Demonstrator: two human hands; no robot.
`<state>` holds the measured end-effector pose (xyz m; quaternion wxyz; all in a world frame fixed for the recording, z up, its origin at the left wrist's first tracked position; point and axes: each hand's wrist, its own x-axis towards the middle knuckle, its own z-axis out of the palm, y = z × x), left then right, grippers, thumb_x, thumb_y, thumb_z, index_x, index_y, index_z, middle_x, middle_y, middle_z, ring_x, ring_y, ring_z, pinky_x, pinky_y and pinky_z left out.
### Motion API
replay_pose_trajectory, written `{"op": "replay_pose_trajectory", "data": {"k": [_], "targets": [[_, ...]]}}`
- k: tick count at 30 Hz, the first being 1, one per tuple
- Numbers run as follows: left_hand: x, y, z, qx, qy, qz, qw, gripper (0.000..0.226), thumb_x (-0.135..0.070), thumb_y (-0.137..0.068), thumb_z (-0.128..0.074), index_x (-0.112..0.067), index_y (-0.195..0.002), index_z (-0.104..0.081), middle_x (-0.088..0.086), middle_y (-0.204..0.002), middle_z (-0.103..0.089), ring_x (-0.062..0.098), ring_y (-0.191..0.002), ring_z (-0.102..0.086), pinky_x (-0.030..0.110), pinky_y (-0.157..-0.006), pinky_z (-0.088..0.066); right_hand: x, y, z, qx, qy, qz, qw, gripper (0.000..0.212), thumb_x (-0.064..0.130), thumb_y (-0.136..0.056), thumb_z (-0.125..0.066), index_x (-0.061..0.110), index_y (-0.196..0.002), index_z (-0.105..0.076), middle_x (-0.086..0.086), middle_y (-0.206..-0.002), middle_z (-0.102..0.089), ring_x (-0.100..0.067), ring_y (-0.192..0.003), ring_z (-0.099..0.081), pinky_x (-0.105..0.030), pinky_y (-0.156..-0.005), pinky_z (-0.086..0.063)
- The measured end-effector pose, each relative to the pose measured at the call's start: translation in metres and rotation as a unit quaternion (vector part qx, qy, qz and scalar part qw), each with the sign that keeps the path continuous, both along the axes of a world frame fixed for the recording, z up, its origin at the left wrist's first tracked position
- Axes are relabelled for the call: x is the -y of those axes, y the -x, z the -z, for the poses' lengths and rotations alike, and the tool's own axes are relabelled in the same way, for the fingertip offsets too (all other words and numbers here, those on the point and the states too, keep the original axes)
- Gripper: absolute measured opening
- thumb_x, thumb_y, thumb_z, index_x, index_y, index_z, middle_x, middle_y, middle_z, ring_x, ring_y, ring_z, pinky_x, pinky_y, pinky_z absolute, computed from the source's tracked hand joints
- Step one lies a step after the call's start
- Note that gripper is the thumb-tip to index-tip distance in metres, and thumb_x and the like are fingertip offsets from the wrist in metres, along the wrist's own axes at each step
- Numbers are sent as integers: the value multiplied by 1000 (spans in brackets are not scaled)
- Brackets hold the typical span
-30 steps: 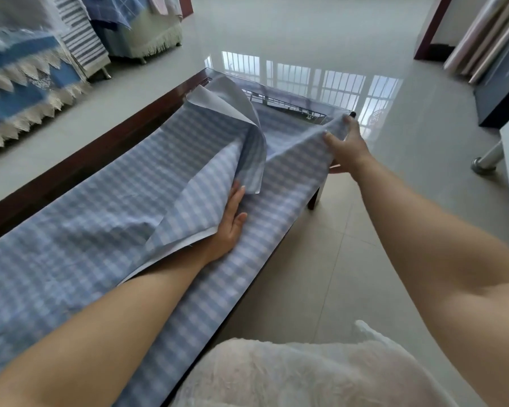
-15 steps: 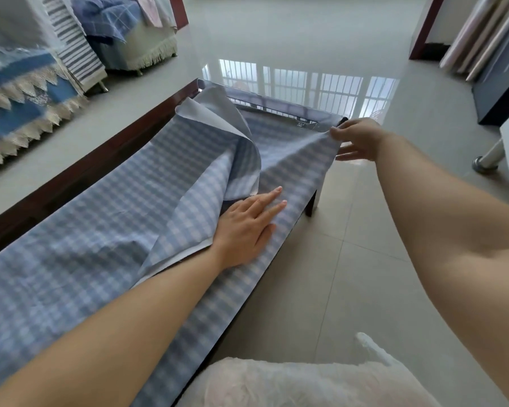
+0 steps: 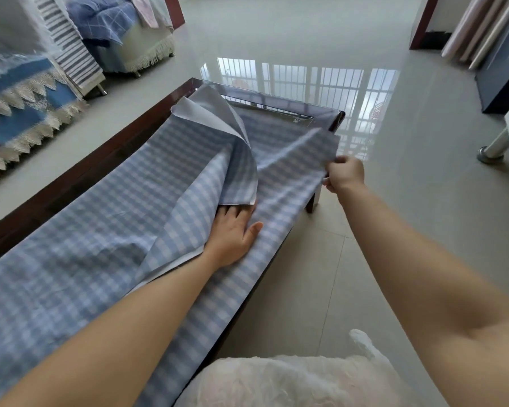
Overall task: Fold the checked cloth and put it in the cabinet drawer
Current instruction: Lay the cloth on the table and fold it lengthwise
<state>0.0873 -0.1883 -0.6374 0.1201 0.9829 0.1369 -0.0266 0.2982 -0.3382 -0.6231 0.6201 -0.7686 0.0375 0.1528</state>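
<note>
The blue and white checked cloth point(image 3: 100, 230) lies spread along a long dark wooden table point(image 3: 71, 177) with a glass top. A fold of it stands up in the middle and shows its plain pale underside. My left hand point(image 3: 232, 233) rests flat on the cloth, its fingertips hidden under the raised fold. My right hand point(image 3: 344, 174) pinches the cloth's far right corner and holds it lifted off the table's end. No cabinet drawer is in view.
Sofas draped in blue and striped covers point(image 3: 27, 92) stand to the left. A glossy tiled floor point(image 3: 365, 259) runs along the table's right side. A dark cabinet point(image 3: 506, 69) and a metal leg point(image 3: 491, 148) are at the right.
My right hand has pulled the far corner of the cloth back toward me and lifted it. My left hand has slid forward, fingertips going under the raised fold.
</note>
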Motion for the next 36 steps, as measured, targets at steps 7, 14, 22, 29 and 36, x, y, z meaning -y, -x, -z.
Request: {"op": "replay_pose_trajectory", "data": {"k": [7,14,22,29,36], "targets": [[-17,4,-20,134,-297,68,943,73,-3,-76,-47,-20,-144,-27,16,-154,-24,38,-141,-21,48,-116,-5,-46,86,-11,368,262,-232,861,25,30,-89,-53,14,-106,-61,-10,-114,-58,-29,-108,-53,-38,-90,-41],[-93,27,-61,-47,-229,-266,935,108,-42,-83,-63,-18,-147,21,21,-140,-41,34,-121,-45,43,-99,-32,-64,133,0,379,305,-540,686,47,45,-93,-45,38,-139,-39,15,-153,-29,-16,-145,-15,-54,-116,-5],[-149,59,-108,146,-170,-360,906,24,-17,-85,-49,-7,-101,-63,21,-104,-64,39,-104,-53,43,-87,-37,-98,112,-9,332,460,-467,678,63,61,-94,-24,30,-149,-21,8,-159,-13,-23,-145,-11,-45,-111,-22],[-191,94,-108,142,-169,-422,879,59,-3,-81,-56,-11,-135,-36,23,-135,-39,42,-120,-38,50,-96,-35,-134,158,-14,440,351,-604,564,67,69,-88,-29,42,-147,-14,10,-160,-11,-22,-147,-4,-57,-114,-2],[-168,85,-53,59,-92,-294,950,64,-27,-92,-45,-25,-149,-17,9,-156,-18,33,-139,-23,48,-113,-20,-144,51,-4,224,456,-300,807,61,55,-97,-26,29,-150,-15,3,-161,-3,-28,-147,2,-58,-113,-1]]}}
